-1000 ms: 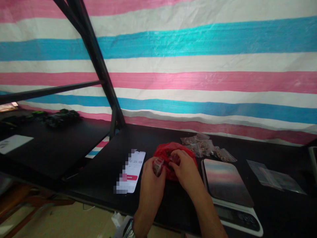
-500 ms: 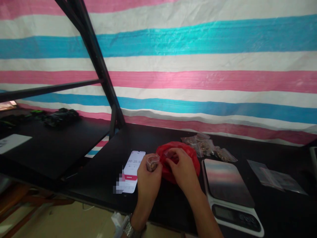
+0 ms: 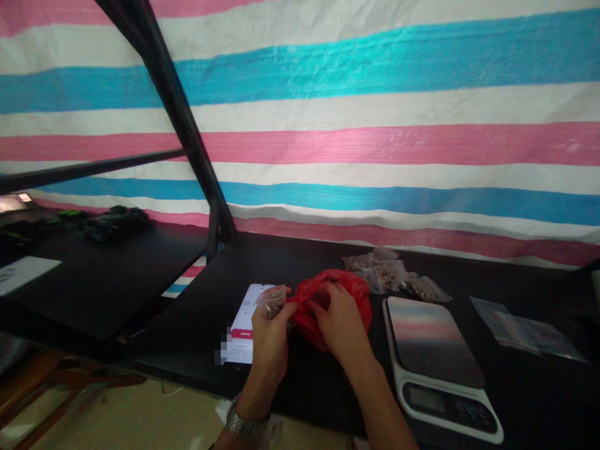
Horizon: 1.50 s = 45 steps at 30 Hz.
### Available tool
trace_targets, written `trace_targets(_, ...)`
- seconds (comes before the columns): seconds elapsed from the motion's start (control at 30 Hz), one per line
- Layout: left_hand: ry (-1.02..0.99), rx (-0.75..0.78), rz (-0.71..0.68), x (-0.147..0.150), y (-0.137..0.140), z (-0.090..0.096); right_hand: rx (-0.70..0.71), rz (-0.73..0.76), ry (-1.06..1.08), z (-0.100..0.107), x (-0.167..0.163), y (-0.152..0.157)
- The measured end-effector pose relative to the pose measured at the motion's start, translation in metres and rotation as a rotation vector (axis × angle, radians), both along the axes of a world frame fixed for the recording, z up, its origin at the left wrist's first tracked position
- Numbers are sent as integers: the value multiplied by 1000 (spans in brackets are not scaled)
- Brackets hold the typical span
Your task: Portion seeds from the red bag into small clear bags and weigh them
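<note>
My left hand [image 3: 272, 337] is closed round a small clear zip bag [image 3: 272, 302] with brown bits inside, its top sticking up above the fingers. The thumb of that hand also presses on the edge of a red plastic bag [image 3: 359, 294], which stands crumpled on the black table. Over the mouth of the red bag, my right hand [image 3: 342, 319] has its fingers curled inward. Its fingertips dip into the opening, so what they pinch, if anything, is hidden.
A phone [image 3: 241, 350] showing a timer lies partly behind my left hand. To the right stands a kitchen scale [image 3: 434, 344]. Several filled zip bags [image 3: 389, 274] lie behind it, and flat clear bags [image 3: 520, 331] rest farther right. A black metal post [image 3: 180, 119] rises at the left.
My left hand has shifted left with the zip bag, now overlapping the phone more and drawing the red bag's edge along. My right hand stays at the red bag's mouth.
</note>
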State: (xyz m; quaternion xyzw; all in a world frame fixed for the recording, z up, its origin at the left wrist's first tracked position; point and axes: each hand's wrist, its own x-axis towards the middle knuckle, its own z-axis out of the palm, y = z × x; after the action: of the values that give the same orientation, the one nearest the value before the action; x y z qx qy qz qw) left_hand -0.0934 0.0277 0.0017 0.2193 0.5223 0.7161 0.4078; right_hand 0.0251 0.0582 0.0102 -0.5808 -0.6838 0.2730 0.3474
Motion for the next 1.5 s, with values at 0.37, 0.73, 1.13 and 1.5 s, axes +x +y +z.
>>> trace_targets(0.37,-94,-14,51,5,5,4,-44,40,57,7,9,0)
trace_targets(0.73,-78,-28,54,4,2,3,-91,58,93,0,10,0)
trace_targets(1.13,-26,-16,21,-2,4,-3,-91,99,118,6,3,-3)
trace_targets(1.5,-10,-25,47,-1,1,2,-139,72,126,15,14,-2)
